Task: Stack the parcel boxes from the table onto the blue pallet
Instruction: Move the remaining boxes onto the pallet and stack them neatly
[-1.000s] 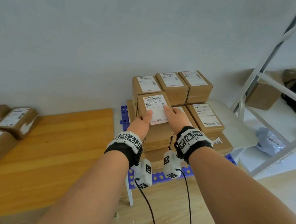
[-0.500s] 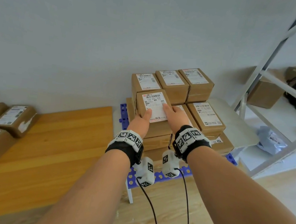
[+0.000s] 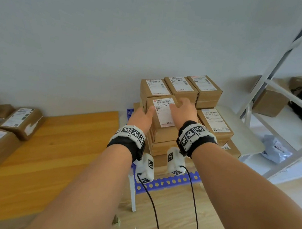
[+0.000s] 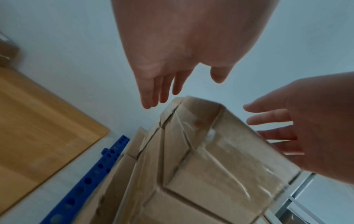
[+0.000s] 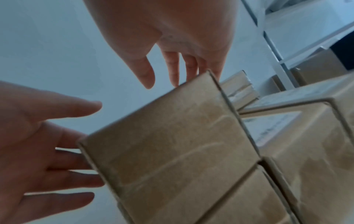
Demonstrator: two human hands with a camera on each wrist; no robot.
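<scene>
- Since 1 s ago: both hands have let go of the top box (image 3: pixel 162 113), fingers now spread, holding nothing.
- Left hand (image 3: pixel 142 118) sits just beside the box's left face, right hand (image 3: pixel 183 110) over its right edge (contact unclear).
- Box rests atop front-left column on blue pallet (image 3: pixel 169 183), long axis running away from the person.
- Next parcels (image 3: pixel 21 121) lie on the table (image 3: pixel 64 153), well left; left hand nearer, nothing btwn.
</scene>
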